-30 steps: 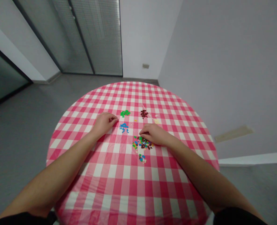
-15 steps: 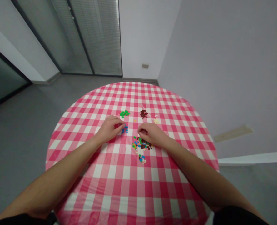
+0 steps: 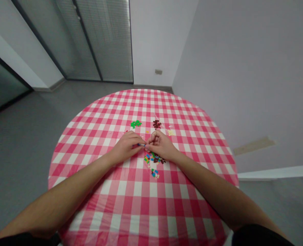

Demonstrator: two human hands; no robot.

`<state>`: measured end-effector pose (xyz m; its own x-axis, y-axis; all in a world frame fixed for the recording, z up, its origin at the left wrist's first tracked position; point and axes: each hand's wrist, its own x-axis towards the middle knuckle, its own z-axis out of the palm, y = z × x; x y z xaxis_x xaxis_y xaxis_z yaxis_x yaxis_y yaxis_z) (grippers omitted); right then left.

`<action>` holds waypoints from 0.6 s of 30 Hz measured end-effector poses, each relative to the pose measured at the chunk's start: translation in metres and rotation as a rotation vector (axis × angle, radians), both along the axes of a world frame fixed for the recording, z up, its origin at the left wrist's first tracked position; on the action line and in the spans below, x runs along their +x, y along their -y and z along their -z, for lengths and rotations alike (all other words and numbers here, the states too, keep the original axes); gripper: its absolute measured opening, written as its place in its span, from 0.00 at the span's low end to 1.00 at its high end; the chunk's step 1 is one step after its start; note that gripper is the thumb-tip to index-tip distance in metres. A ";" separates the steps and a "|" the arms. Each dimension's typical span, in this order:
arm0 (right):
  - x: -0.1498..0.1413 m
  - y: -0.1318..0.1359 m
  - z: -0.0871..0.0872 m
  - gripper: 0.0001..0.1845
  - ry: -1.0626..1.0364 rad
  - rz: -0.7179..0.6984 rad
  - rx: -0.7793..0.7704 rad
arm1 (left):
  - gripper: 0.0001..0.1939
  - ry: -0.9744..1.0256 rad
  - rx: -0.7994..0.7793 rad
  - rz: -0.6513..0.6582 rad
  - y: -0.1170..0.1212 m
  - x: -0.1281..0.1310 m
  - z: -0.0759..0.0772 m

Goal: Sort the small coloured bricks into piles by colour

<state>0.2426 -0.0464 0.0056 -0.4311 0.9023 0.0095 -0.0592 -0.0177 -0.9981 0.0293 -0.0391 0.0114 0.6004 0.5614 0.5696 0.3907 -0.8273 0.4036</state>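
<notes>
A pale grey wall (image 3: 230, 68) and a grey floor (image 3: 30, 147) surround a round table covered by a pink-and-white gingham cloth (image 3: 151, 208), and a tall glazed partition with slatted blinds (image 3: 102, 37) stands beyond it. Both bare forearms reach in from the lower corners, the left forearm (image 3: 64, 194) and the right forearm (image 3: 212, 184) converging near the middle of the table.

Around the hands lie small groups of tiny plastic bricks: a bright green cluster (image 3: 136, 124) and a dark maroon cluster (image 3: 156, 124) ahead of them, a pale yellow cluster (image 3: 170, 132) ahead and to the right, and a mixed multicoloured pile (image 3: 153, 159) just below the right hand. A smaller blue-and-teal group (image 3: 154, 173) sits nearer the person.

The left hand (image 3: 127, 147) and right hand (image 3: 161, 146) nearly meet, with a thin blue plastic piece (image 3: 141, 145) between them. Its long axis runs roughly sideways from one hand to the other, and it lies closer to the left hand, whose clenched grip appears to pinch it. The right grip is curled with its fingertips (image 3: 147, 147) at the piece's right end, but whether it holds the piece cannot be told. No brand, label or writing can be read.
</notes>
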 end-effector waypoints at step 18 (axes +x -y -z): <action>0.004 -0.001 -0.008 0.22 0.113 -0.054 -0.050 | 0.07 0.018 0.023 0.033 0.001 -0.003 0.000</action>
<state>0.2461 -0.0459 0.0132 -0.4745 0.8761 -0.0860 0.0562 -0.0674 -0.9961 0.0264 -0.0398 0.0117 0.6076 0.5282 0.5931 0.3561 -0.8487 0.3910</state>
